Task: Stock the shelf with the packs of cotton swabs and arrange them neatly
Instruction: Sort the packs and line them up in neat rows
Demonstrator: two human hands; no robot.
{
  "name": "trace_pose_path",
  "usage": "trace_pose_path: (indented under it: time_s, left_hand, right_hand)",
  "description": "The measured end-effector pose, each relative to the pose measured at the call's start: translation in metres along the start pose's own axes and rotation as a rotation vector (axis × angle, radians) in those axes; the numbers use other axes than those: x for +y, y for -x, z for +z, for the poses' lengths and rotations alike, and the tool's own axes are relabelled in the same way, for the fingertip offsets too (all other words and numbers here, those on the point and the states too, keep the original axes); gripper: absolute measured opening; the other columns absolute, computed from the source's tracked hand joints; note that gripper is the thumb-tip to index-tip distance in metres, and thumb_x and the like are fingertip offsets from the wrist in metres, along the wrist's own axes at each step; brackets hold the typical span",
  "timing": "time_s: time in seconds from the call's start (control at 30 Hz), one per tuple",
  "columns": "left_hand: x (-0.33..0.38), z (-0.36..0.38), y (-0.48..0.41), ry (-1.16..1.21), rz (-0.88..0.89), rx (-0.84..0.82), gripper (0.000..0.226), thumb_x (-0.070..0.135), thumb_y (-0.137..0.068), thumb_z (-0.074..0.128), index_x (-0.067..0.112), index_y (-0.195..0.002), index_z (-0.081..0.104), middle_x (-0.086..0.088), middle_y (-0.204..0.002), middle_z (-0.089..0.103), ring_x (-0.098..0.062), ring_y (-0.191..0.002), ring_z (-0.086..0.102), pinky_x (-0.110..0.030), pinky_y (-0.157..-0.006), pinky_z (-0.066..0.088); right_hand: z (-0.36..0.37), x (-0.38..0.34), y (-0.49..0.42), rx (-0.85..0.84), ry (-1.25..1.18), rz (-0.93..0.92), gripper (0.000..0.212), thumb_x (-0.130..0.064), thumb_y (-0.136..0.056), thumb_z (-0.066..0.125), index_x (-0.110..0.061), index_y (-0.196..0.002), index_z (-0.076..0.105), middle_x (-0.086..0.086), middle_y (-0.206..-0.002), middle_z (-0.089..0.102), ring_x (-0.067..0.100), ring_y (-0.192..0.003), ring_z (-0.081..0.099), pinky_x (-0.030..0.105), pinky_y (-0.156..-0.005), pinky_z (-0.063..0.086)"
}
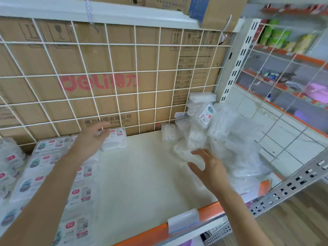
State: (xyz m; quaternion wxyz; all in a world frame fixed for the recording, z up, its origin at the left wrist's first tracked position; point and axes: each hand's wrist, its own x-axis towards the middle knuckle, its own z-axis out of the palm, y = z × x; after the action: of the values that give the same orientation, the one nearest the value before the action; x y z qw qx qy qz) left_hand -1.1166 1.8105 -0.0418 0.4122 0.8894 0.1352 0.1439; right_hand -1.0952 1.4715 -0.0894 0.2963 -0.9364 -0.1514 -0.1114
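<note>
Clear plastic packs of cotton swabs lie in neat rows [53, 167] on the left part of the cream shelf [142, 174]. One pack [116, 139] stands at the back by the wire grid, just right of my left hand [90, 139], whose relaxed fingers hover at its left edge and hold nothing. A loose heap of swab packs [213, 132] is piled at the back right corner. My right hand [209, 169] is spread open in front of the heap, fingertips close to its lowest packs, holding nothing.
A white wire grid [113, 71] with cardboard boxes behind it closes the back. The shelf's orange front edge [177, 226] carries a clear label holder. A perforated metal upright [291, 187] runs at the right, with another aisle's stocked shelves [284, 50] beyond.
</note>
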Motion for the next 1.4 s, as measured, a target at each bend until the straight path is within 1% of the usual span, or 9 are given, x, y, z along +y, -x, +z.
trace_pose_path:
  time_s: [0.1, 0.2, 0.4, 0.73, 0.83, 0.97, 1.1, 1.3, 1.4]
  left_hand:
    - [0.039, 0.035, -0.005, 0.046, 0.132, -0.094, 0.027, 0.013, -0.094, 0.055, 0.014, -0.120, 0.061, -0.005, -0.119, 0.061, -0.017, -0.112, 0.055, -0.024, -0.090, 0.036]
    - [0.075, 0.076, -0.006, 0.038, 0.262, -0.199, 0.030, 0.011, -0.092, 0.058, 0.012, -0.122, 0.059, -0.007, -0.114, 0.060, -0.019, -0.109, 0.056, -0.022, -0.087, 0.037]
    - [0.140, 0.149, -0.020, 0.256, 0.237, -0.378, 0.052, 0.016, -0.088, 0.064, 0.013, -0.136, 0.045, -0.005, -0.124, 0.050, -0.017, -0.109, 0.052, -0.030, -0.098, 0.039]
    - [0.171, 0.203, -0.039, 0.308, 0.030, -0.194, 0.041, 0.014, -0.090, 0.062, 0.008, -0.129, 0.052, -0.015, -0.118, 0.053, -0.027, -0.112, 0.053, -0.022, -0.080, 0.037]
    - [0.164, 0.197, -0.034, 0.403, -0.002, -0.155, 0.035, 0.007, -0.090, 0.057, 0.009, -0.125, 0.054, -0.016, -0.122, 0.055, -0.031, -0.112, 0.055, -0.033, -0.091, 0.046]
    - [0.150, 0.179, -0.019, 0.482, 0.002, -0.129, 0.024, 0.005, -0.092, 0.051, 0.018, -0.111, 0.056, -0.007, -0.107, 0.061, -0.017, -0.088, 0.062, -0.034, -0.075, 0.051]
    - [0.137, 0.155, 0.001, 0.661, -0.096, -0.109, 0.020, 0.002, -0.094, 0.047, 0.012, -0.109, 0.055, -0.008, -0.097, 0.062, -0.016, -0.079, 0.061, -0.024, -0.059, 0.055]
    - [0.110, 0.116, 0.032, 0.904, -0.311, -0.067, 0.017, 0.005, -0.095, 0.045, 0.012, -0.097, 0.061, -0.010, -0.088, 0.065, -0.025, -0.074, 0.063, -0.030, -0.057, 0.058]
    - [0.095, 0.104, 0.043, 0.910, -0.360, -0.031, 0.021, 0.007, -0.096, 0.043, 0.018, -0.099, 0.061, -0.006, -0.090, 0.064, -0.024, -0.077, 0.061, -0.032, -0.059, 0.057]
  right_hand:
    - [0.001, 0.008, 0.004, -0.170, 0.075, -0.035, 0.064, -0.064, -0.070, 0.049, -0.025, -0.120, 0.060, 0.000, -0.128, 0.052, 0.023, -0.114, 0.054, 0.032, -0.086, 0.044]
    - [0.000, 0.016, 0.006, -0.343, 0.107, -0.037, 0.066, -0.057, -0.075, 0.057, -0.032, -0.135, 0.044, -0.003, -0.146, 0.032, 0.019, -0.132, 0.036, 0.030, -0.103, 0.033]
    - [0.003, 0.021, 0.008, -0.276, 0.018, -0.037, 0.075, -0.058, -0.065, 0.034, -0.032, -0.133, 0.048, 0.001, -0.144, 0.036, 0.021, -0.129, 0.040, 0.030, -0.100, 0.036]
    - [0.009, 0.029, 0.008, -0.214, -0.035, -0.063, 0.064, -0.051, -0.070, 0.041, -0.027, -0.129, 0.054, 0.009, -0.138, 0.044, 0.029, -0.121, 0.049, 0.033, -0.094, 0.041]
    - [0.011, 0.031, 0.007, -0.188, -0.034, -0.077, 0.066, -0.052, -0.070, 0.039, -0.026, -0.129, 0.054, 0.009, -0.139, 0.042, 0.030, -0.120, 0.049, 0.034, -0.093, 0.042]
    - [0.010, 0.034, 0.008, -0.180, -0.056, -0.051, 0.073, -0.057, -0.067, 0.033, -0.028, -0.132, 0.051, 0.004, -0.142, 0.036, 0.025, -0.122, 0.046, 0.032, -0.093, 0.044]
    - [0.006, 0.031, 0.010, -0.127, -0.171, -0.023, 0.067, -0.057, -0.068, 0.038, -0.030, -0.127, 0.055, -0.003, -0.132, 0.042, 0.017, -0.112, 0.052, 0.021, -0.085, 0.042]
    - [-0.018, 0.015, 0.006, -0.105, -0.607, 0.099, 0.041, -0.054, -0.065, 0.056, -0.046, -0.105, 0.057, -0.013, -0.111, 0.058, -0.004, -0.095, 0.054, 0.013, -0.080, 0.043]
    - [-0.029, 0.003, -0.003, -0.125, -0.894, 0.192, 0.030, -0.033, -0.071, 0.061, -0.035, -0.101, 0.064, -0.008, -0.104, 0.065, -0.001, -0.091, 0.060, 0.011, -0.074, 0.045]
